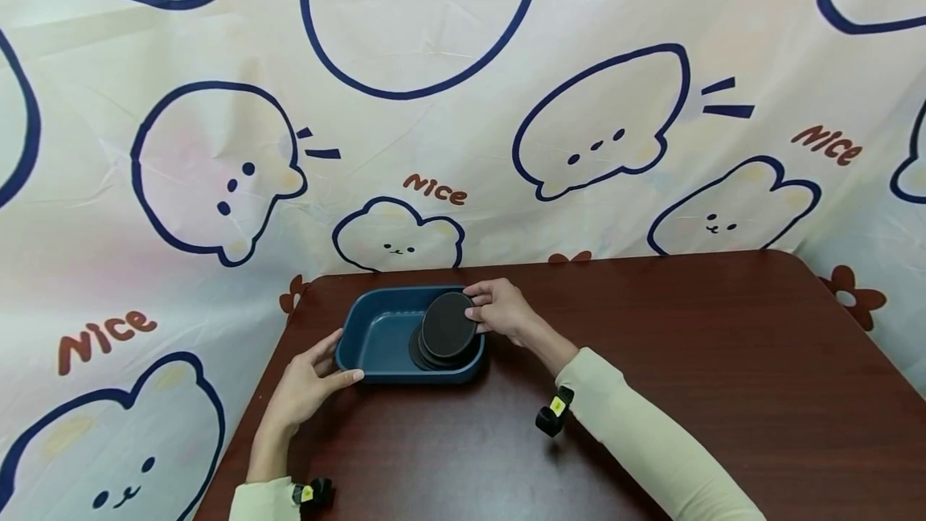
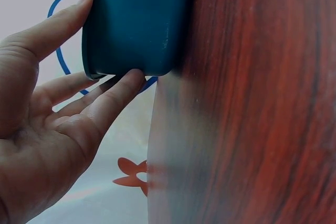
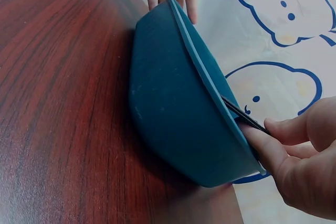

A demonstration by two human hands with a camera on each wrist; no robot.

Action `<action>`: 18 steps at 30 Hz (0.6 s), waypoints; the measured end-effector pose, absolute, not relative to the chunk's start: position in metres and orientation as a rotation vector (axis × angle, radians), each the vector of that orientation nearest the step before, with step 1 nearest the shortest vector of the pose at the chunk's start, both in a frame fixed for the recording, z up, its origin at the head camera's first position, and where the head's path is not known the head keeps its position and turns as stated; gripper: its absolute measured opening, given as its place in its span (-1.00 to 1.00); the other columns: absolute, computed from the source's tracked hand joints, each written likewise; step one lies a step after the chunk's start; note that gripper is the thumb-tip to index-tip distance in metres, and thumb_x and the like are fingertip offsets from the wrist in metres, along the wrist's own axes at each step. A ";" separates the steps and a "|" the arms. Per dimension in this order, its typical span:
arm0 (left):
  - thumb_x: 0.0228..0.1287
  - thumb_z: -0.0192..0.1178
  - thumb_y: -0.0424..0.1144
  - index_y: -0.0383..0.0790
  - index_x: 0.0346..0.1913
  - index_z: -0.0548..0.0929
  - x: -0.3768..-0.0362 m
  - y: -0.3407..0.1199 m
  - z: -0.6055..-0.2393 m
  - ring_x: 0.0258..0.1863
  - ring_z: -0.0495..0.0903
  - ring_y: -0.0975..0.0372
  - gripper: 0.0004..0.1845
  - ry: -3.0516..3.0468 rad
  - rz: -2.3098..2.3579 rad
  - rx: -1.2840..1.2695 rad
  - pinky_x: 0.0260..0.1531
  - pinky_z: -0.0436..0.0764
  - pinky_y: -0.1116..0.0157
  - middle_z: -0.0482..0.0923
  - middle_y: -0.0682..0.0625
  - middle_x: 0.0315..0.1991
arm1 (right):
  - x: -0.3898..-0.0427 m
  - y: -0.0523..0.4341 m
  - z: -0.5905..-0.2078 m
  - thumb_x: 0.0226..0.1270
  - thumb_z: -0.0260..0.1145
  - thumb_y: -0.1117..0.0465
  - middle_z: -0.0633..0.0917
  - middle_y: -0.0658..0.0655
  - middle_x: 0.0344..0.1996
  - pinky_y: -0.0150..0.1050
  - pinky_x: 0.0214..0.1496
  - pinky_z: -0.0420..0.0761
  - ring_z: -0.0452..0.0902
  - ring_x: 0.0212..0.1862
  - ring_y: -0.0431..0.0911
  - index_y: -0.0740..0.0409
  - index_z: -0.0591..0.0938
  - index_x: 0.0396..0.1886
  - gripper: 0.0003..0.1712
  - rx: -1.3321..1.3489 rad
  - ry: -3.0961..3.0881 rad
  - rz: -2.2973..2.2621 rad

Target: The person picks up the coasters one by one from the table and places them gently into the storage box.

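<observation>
My left hand [image 1: 307, 388], fingers straight, braces the blue tray's [image 1: 369, 336] near corner on the counter [image 1: 651, 344]. Beyond it, my right hand [image 1: 499, 308] pinches the top black disc [image 1: 448, 326], tilted on the stack inside; best lowered flat, tray held steady.

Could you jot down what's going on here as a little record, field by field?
Surface: dark reddish wooden table
Backdrop: cloth with cartoon bears and the word "nice"
Container: blue rectangular tray, at the table's far left part
Contents: stack of black round discs leaning in the tray's right end
Left hand: fingers straight, touching the tray's left end
Right hand: pinching the top disc at its edge
Sleeves: pale cream, a small black camera at each wrist
</observation>
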State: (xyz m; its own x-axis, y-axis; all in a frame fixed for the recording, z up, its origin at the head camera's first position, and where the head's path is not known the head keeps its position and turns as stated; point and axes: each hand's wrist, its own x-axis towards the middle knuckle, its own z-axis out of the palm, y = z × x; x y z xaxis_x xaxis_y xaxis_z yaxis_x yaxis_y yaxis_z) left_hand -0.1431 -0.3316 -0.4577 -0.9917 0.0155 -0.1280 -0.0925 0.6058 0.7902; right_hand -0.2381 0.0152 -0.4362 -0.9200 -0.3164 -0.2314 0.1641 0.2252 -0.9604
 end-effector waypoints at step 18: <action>0.40 0.49 -0.12 -0.23 0.72 0.16 -0.143 -0.332 -0.457 0.50 0.51 -0.22 -0.02 2.698 1.345 -0.074 0.25 0.73 0.03 0.33 -0.35 0.61 | -0.229 0.020 -0.420 0.59 0.37 0.20 0.71 0.19 0.35 0.03 0.34 0.71 0.67 0.35 0.09 0.14 0.62 0.45 -0.50 -0.465 2.548 -1.337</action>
State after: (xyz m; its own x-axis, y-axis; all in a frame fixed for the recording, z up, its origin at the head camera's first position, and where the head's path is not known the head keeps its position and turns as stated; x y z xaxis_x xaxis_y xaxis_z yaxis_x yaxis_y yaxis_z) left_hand -0.1433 -0.3318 -0.4571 -0.9909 0.0123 -0.1340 -0.0996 0.6026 0.7918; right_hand -0.2293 0.0203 -0.4197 -0.9242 -0.3784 -0.0519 -0.1722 0.5341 -0.8277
